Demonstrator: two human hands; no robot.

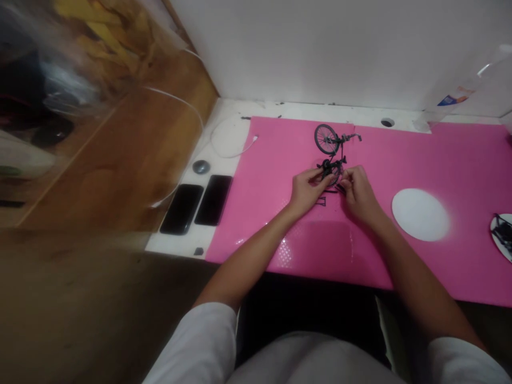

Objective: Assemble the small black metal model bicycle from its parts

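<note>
A small black model bicycle (335, 149) lies on the pink mat (280, 170), one spoked wheel pointing away from me and the other close to my fingers. My left hand (310, 189) pinches the bicycle around its near wheel. Just right of that wheel, my right hand (356, 189) has its thumb and fingers closed on a small dark piece (341, 188), too small to name. Beside my left fingertips a small black frame-like part (321, 201) rests on the mat.
Two black phones (182, 209) and a round dark disc (201, 167) are at the left, near a white cable (230, 156). To the right are a white round plate (420, 214) and another plate with black parts (503, 230). A clear bottle (460, 98) stands behind.
</note>
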